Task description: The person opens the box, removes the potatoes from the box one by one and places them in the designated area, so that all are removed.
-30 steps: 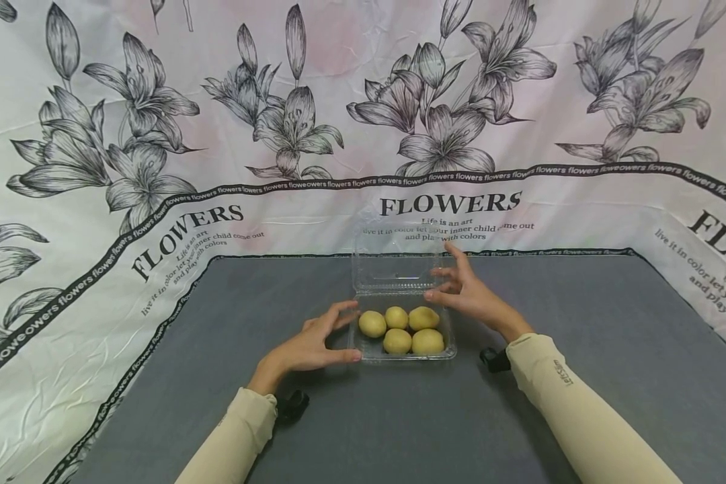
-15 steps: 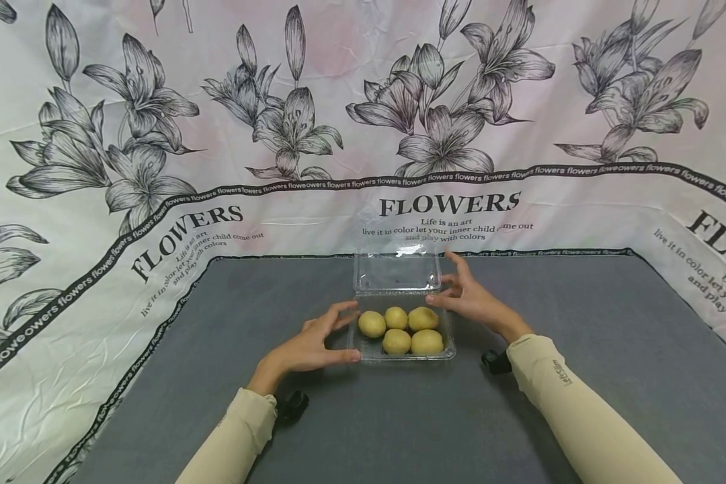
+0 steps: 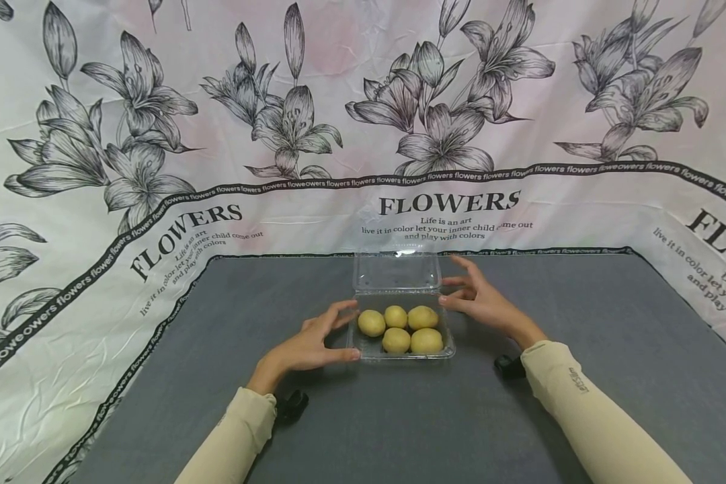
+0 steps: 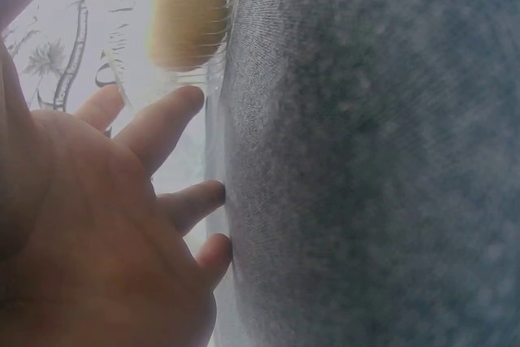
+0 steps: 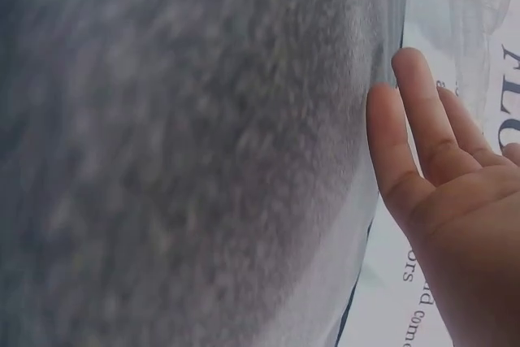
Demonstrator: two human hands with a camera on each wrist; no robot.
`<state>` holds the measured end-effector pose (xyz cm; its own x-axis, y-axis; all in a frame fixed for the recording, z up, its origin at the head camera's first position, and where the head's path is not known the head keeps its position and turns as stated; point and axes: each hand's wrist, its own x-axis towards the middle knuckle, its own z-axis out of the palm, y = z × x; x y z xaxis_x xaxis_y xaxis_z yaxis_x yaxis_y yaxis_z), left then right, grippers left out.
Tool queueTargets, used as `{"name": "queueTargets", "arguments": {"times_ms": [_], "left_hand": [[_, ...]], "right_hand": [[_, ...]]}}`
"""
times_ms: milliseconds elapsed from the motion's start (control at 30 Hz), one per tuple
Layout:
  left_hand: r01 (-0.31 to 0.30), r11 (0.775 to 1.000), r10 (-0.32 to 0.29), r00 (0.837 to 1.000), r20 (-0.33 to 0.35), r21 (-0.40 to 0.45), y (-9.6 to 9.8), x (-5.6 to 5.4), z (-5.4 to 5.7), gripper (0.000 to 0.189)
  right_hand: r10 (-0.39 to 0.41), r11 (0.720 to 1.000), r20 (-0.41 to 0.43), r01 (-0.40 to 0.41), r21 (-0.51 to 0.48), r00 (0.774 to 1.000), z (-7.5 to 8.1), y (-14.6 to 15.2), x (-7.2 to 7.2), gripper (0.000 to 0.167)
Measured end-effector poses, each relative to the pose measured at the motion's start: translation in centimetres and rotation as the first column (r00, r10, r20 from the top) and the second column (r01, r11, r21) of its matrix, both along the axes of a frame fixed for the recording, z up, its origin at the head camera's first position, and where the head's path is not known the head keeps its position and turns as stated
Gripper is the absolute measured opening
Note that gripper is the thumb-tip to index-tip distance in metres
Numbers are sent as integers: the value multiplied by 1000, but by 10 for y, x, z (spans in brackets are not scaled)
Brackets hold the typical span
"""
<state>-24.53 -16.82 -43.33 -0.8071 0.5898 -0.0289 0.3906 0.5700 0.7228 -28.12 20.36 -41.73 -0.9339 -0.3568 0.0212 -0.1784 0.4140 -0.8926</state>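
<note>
A clear plastic clamshell box sits on the table with its lid folded back. Inside lie several yellow potatoes, and one potato shows through the box wall in the left wrist view. At the box's left side rests my left hand, thumb near the front corner and fingers by the side wall, not curled round it. My right hand is beside the right rear corner near the hinge, fingers spread and holding nothing. In the right wrist view its fingers extend near the clear plastic.
A grey cloth covers the table. A white curtain printed with flowers and lettering hangs along the back and sides. Dark wrist devices sit under both forearms.
The lid has tipped farther back, away from me, and now lies lower. My right hand has shifted right, away from the lid. The left hand and the potatoes have stayed in place.
</note>
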Motion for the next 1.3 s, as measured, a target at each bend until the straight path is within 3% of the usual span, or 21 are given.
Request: {"name": "queueTargets", "arguments": {"times_ms": [633, 1000, 1300], "left_hand": [[7, 1000, -7, 1000, -2, 2, 0, 0, 0, 94], [6, 1000, -6, 1000, 7, -4, 0, 0, 0, 94], [3, 1000, -3, 1000, -6, -2, 0, 1, 1, 93]], "right_hand": [[13, 1000, -221, -11, 12, 975, 7, 3, 10, 69], [134, 991, -245, -130, 32, 960, 8, -7, 15, 54], [165, 986, -216, -156, 57, 962, 4, -13, 16, 53]]}}
